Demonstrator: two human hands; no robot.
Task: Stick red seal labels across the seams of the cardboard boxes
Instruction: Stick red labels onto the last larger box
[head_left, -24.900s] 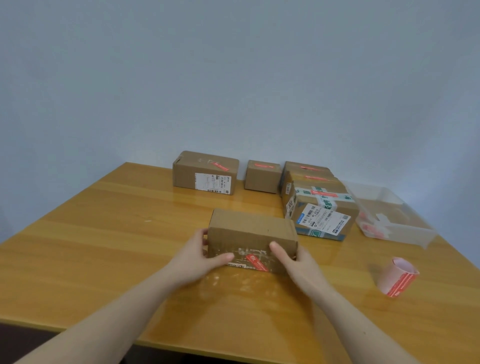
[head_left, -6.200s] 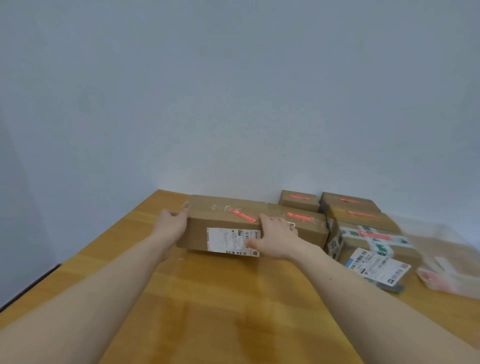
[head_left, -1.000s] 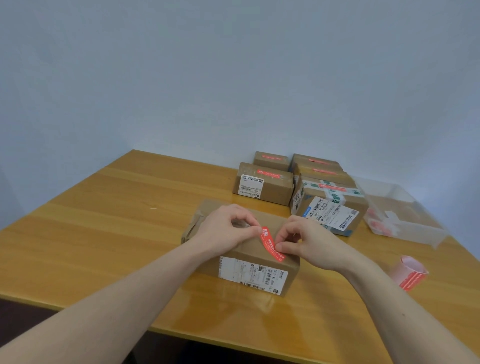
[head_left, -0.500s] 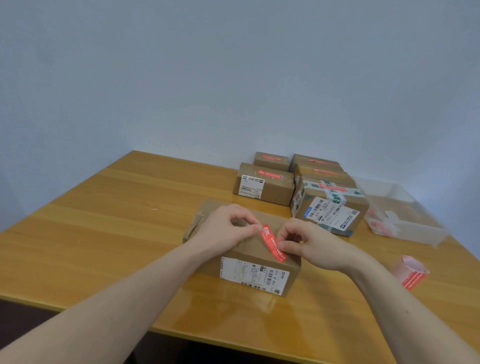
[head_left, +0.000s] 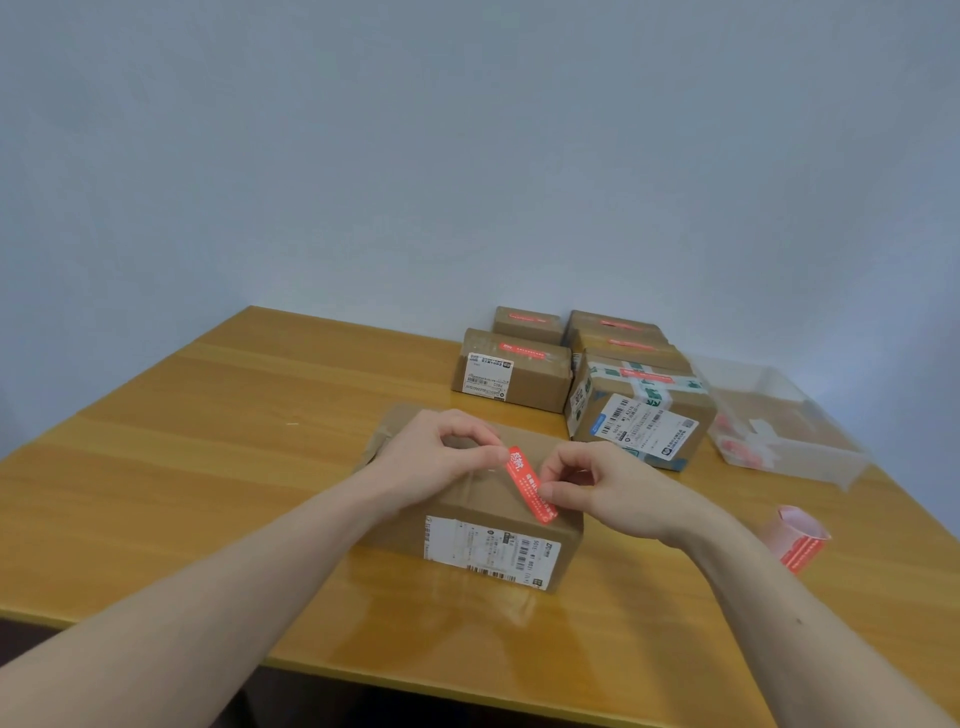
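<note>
I see left hand (head_left: 431, 462) pinching far end of red label (head_left: 530, 491), right hand (head_left: 602, 491) pinching its middle, atop near box (head_left: 467, 535) mid-table. Seam hidden under hands. Can't read label print. Sealed boxes (head_left: 511, 371) behind; label roll (head_left: 797, 538) right, blurred.

Soft, even, fairly bright light fills the scene, and the glossy table (head_left: 208, 467) shows pale glare just below the hands, with faint shadows beside them. Boxes (head_left: 613, 364) beyond the hands look slightly blurred, and the wide lens bends the table's edges.
</note>
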